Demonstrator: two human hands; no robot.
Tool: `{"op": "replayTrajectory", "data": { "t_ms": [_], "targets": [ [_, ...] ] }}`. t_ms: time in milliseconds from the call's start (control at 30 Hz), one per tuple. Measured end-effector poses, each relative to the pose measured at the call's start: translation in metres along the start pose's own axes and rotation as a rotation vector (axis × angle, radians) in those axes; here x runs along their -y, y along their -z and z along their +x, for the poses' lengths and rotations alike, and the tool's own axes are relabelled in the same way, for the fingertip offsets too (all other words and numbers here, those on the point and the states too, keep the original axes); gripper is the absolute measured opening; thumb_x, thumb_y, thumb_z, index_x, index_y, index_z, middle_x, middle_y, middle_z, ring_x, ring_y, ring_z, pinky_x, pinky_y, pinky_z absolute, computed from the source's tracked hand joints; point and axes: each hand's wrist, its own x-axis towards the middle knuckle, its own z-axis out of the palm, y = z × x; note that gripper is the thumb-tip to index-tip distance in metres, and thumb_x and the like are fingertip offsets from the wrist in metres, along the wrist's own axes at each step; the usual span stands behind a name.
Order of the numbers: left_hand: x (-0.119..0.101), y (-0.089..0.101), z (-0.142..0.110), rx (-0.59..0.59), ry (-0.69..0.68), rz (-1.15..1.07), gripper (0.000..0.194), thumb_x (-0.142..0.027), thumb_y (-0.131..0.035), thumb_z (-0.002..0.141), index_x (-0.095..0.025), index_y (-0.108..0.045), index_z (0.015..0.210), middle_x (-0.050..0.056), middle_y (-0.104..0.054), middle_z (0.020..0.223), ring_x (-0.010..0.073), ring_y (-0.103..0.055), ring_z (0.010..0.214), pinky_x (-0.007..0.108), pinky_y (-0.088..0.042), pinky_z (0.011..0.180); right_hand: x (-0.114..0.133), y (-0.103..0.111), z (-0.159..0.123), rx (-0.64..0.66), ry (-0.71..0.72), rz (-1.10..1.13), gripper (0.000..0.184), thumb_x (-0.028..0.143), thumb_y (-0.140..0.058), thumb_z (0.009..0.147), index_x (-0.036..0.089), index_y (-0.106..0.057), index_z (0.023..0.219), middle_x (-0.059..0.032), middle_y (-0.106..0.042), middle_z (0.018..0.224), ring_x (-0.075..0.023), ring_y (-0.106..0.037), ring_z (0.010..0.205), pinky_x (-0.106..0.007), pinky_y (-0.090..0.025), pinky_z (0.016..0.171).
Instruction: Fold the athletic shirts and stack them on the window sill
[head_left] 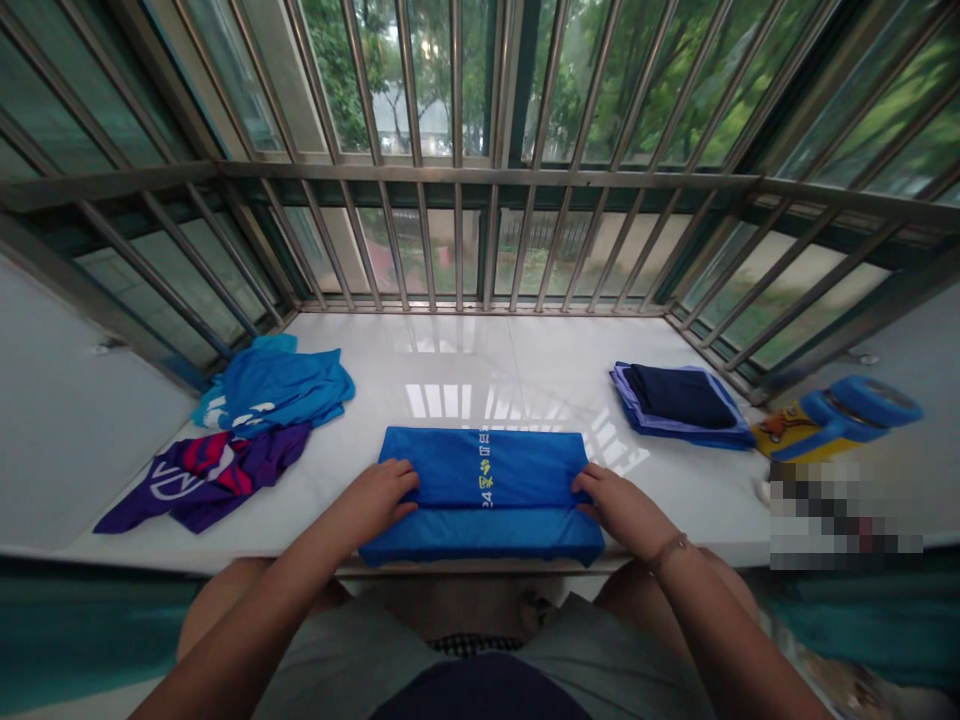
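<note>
Now my left hand (386, 492) and right hand (616, 508) pinch the blue cloth (442, 478) at its sides, six o'clock on the white ledge (487, 365); sideways print reads "24", yellow characters unclear, folded stack (681, 397) at two o'clock.

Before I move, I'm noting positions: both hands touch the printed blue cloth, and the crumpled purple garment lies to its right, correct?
No: the head view shows the crumpled purple garment lying left of the printed blue cloth, which the left hand and right hand do touch.
</note>
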Motion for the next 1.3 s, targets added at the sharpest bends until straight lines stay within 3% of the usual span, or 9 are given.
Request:
{"op": "replayTrajectory", "data": {
  "t_ms": [67, 267, 500, 667, 800, 867, 1000, 1100, 1300],
  "targets": [
    [-0.002, -0.007, -0.007, -0.023, 0.024, 0.049, 0.005, -0.024, -0.068, 0.101, -0.023, -0.073, 0.103, 0.008, -0.073, 0.11, 0.0278, -0.069, 0.103, 0.039, -0.051, 0.09, -0.001, 0.0, -0.006, -0.026, 0.041, -0.005, 0.015, 0.022, -0.062, 0.101, 0.024, -0.076, 0.106, -0.009, -0.074, 0.111, -0.0247, -0.071, 0.1, -0.036, -0.054, 0.091],
    [0.003, -0.007, -0.017, -0.089, 0.037, 0.06, 0.018, -0.024, -0.056, 0.108, -0.024, -0.073, 0.102, 0.007, -0.075, 0.111, 0.0269, -0.071, 0.106, 0.041, -0.051, 0.097, 0.005, 0.011, -0.015, -0.169, 0.106, -0.073, 0.029, 0.031, -0.051, 0.111, 0.023, -0.078, 0.118, -0.0125, -0.076, 0.114, -0.0281, -0.069, 0.102, -0.043, -0.055, 0.093],
    [0.019, -0.002, -0.024, -0.078, -0.002, -0.107, 0.021, -0.037, -0.058, 0.107, -0.027, -0.076, 0.107, 0.008, -0.077, 0.111, 0.025, -0.073, 0.103, 0.037, -0.055, 0.094, 0.006, 0.007, -0.016, -0.029, 0.109, 0.023, 0.029, 0.037, -0.054, 0.11, 0.024, -0.08, 0.106, -0.0103, -0.075, 0.108, -0.0256, -0.071, 0.1, -0.039, -0.055, 0.094],
    [0.059, 0.01, 0.018, -0.198, 0.108, -0.131, 0.03, -0.032, -0.052, 0.105, -0.024, -0.077, 0.118, 0.012, -0.078, 0.123, 0.0283, -0.071, 0.116, 0.043, -0.052, 0.109, -0.011, 0.014, 0.028, -0.163, -0.004, -0.064, 0.026, 0.026, -0.054, 0.107, 0.021, -0.077, 0.12, -0.0131, -0.076, 0.121, -0.0284, -0.069, 0.113, -0.041, -0.053, 0.103],
    [0.084, 0.023, 0.065, -0.033, 0.233, -0.127, 0.033, -0.037, -0.069, 0.091, -0.021, -0.076, 0.119, 0.014, -0.079, 0.12, 0.0304, -0.074, 0.112, 0.041, -0.055, 0.102, -0.019, 0.014, 0.074, -0.07, -0.084, -0.079, 0.048, 0.019, -0.066, 0.099, 0.017, -0.064, 0.147, -0.0187, -0.067, 0.147, -0.0302, -0.064, 0.132, -0.041, -0.049, 0.111],
    [0.091, 0.029, 0.081, 0.058, 0.233, -0.139, 0.027, -0.039, -0.077, 0.081, -0.023, -0.077, 0.103, 0.008, -0.081, 0.1, 0.0277, -0.075, 0.094, 0.036, -0.056, 0.087, -0.022, 0.014, 0.091, -0.004, -0.111, -0.08, 0.048, 0.018, -0.069, 0.098, 0.016, -0.066, 0.145, -0.0182, -0.072, 0.14, -0.0286, -0.067, 0.128, -0.038, -0.05, 0.107],
    [0.098, 0.039, 0.102, 0.105, 0.21, -0.167, 0.021, -0.039, -0.084, 0.07, -0.024, -0.069, 0.072, 0.0, -0.072, 0.07, 0.0215, -0.068, 0.07, 0.029, -0.048, 0.068, -0.028, 0.022, 0.113, 0.069, -0.116, -0.088, 0.019, 0.02, -0.073, 0.095, 0.019, -0.081, 0.112, -0.0094, -0.081, 0.103, -0.0236, -0.075, 0.101, -0.03, -0.052, 0.09],
    [0.103, 0.05, 0.116, 0.048, 0.227, -0.185, 0.02, -0.04, -0.081, 0.073, -0.024, -0.069, 0.073, 0.0, -0.073, 0.074, 0.0208, -0.067, 0.073, 0.028, -0.046, 0.067, -0.033, 0.037, 0.125, 0.029, -0.139, -0.107, 0.015, 0.02, -0.069, 0.098, 0.018, -0.082, 0.106, -0.0105, -0.08, 0.104, -0.0228, -0.073, 0.1, -0.029, -0.05, 0.09],
    [0.104, 0.079, 0.124, -0.206, 0.331, -0.197, 0.018, -0.039, -0.064, 0.091, -0.021, -0.069, 0.093, 0.005, -0.077, 0.092, 0.0239, -0.069, 0.087, 0.033, -0.049, 0.078, -0.031, 0.075, 0.126, -0.232, -0.179, -0.124, 0.028, 0.023, -0.051, 0.108, 0.014, -0.073, 0.123, -0.0172, -0.07, 0.123, -0.0261, -0.065, 0.116, -0.034, -0.047, 0.103]
  ]
}}
